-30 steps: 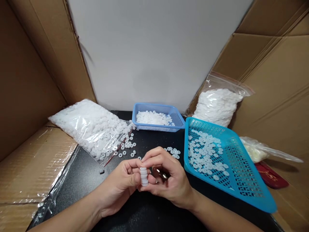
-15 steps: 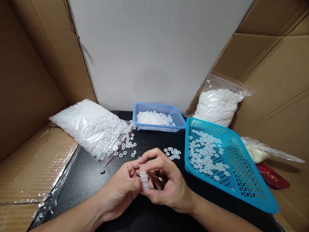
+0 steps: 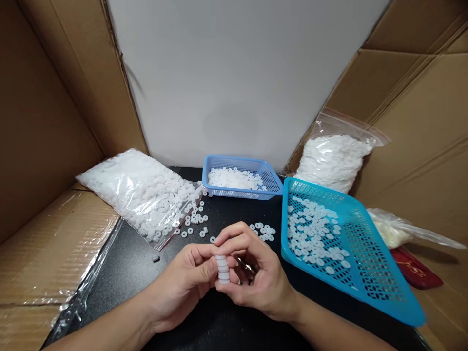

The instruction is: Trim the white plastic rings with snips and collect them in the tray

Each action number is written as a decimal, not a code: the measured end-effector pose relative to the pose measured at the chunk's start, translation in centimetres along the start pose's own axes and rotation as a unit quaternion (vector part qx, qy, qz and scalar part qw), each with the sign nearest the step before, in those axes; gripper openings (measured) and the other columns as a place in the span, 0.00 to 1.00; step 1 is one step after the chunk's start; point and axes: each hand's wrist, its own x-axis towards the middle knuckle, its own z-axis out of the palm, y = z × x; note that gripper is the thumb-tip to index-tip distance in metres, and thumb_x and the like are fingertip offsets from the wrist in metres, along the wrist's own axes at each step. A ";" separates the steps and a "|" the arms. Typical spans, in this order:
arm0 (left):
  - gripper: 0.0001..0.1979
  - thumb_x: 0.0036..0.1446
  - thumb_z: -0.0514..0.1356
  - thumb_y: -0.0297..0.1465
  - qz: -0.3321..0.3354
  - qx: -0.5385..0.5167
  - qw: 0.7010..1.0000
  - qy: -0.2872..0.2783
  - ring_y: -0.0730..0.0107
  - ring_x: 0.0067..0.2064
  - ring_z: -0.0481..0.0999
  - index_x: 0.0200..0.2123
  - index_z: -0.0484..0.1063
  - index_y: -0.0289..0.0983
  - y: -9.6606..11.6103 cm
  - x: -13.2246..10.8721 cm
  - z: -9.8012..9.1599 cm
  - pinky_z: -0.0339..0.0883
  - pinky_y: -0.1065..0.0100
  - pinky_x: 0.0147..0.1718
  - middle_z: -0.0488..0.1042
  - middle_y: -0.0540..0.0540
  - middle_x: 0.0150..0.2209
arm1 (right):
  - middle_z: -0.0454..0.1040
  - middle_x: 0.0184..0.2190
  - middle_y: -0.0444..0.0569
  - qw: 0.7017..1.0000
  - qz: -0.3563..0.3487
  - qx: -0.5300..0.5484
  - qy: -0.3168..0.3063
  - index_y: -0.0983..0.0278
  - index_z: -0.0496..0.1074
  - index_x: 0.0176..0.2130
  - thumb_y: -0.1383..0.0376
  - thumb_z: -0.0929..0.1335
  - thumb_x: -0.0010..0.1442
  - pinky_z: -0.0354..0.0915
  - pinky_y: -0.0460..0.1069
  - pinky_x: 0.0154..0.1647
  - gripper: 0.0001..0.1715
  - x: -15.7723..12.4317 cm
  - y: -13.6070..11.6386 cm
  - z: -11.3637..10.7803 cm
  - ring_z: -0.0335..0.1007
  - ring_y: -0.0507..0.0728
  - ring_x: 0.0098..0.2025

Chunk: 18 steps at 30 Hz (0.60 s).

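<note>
A short upright stack of white plastic rings (image 3: 223, 273) is held between my two hands, low in the middle of the head view. My left hand (image 3: 186, 278) is closed, its thumb pressing the stack's left side. My right hand (image 3: 265, 278) is closed too, with fingers over the top end and thumb under the bottom. A shiny metal object (image 3: 249, 267) shows inside my right hand; its kind is mostly hidden by the fingers. Just beyond my hands, loose white rings (image 3: 269, 230) lie on the black table (image 3: 234, 321).
Left stands an open clear bag (image 3: 139, 195) full of white rings, some spilled. Behind is a blue basket (image 3: 243, 195) of rings. Right are a turquoise basket (image 3: 380, 234) with rings, a bag of white pieces (image 3: 332, 158) and a red item (image 3: 417, 270). Cardboard walls enclose the sides.
The stack has tilted slightly and shifted a little right between my fingers. My right hand's fingers have moved slightly over its top. The whole view has shifted a little.
</note>
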 end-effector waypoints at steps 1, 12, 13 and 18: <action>0.14 0.49 0.77 0.40 -0.003 -0.004 1.000 -0.002 0.72 0.32 0.72 0.27 0.84 0.33 0.0 0.0 0.0 0.66 0.73 0.37 0.76 0.47 0.27 | 0.72 0.46 0.48 1.000 -0.012 -0.011 0.003 0.55 0.76 0.44 0.66 0.78 0.54 0.66 0.46 0.26 0.18 0.0 -0.1 0.0 0.68 0.51 0.30; 0.14 0.43 0.80 0.36 0.037 0.006 0.997 0.062 0.72 0.33 0.77 0.31 0.84 0.37 -0.3 0.1 -0.4 0.68 0.74 0.38 0.80 0.48 0.28 | 0.74 0.45 0.50 0.984 -0.107 -0.140 0.015 0.57 0.75 0.47 0.73 0.77 0.53 0.75 0.48 0.36 0.23 0.5 -0.3 -0.7 0.76 0.57 0.43; 0.14 0.43 0.80 0.36 0.033 0.009 0.997 0.065 0.71 0.33 0.78 0.30 0.84 0.36 -0.3 0.1 -0.5 0.68 0.74 0.38 0.81 0.47 0.27 | 0.74 0.45 0.50 0.983 -0.114 -0.144 0.016 0.57 0.75 0.47 0.73 0.76 0.54 0.76 0.49 0.39 0.23 0.5 -0.3 -0.7 0.76 0.58 0.44; 0.14 0.45 0.79 0.38 0.021 0.011 0.998 0.053 0.73 0.30 0.76 0.32 0.85 0.35 -0.3 0.1 -0.4 0.67 0.76 0.34 0.81 0.46 0.25 | 0.74 0.45 0.51 0.984 -0.116 -0.135 0.010 0.59 0.76 0.47 0.68 0.77 0.55 0.75 0.51 0.43 0.20 0.5 -0.3 -0.7 0.75 0.58 0.44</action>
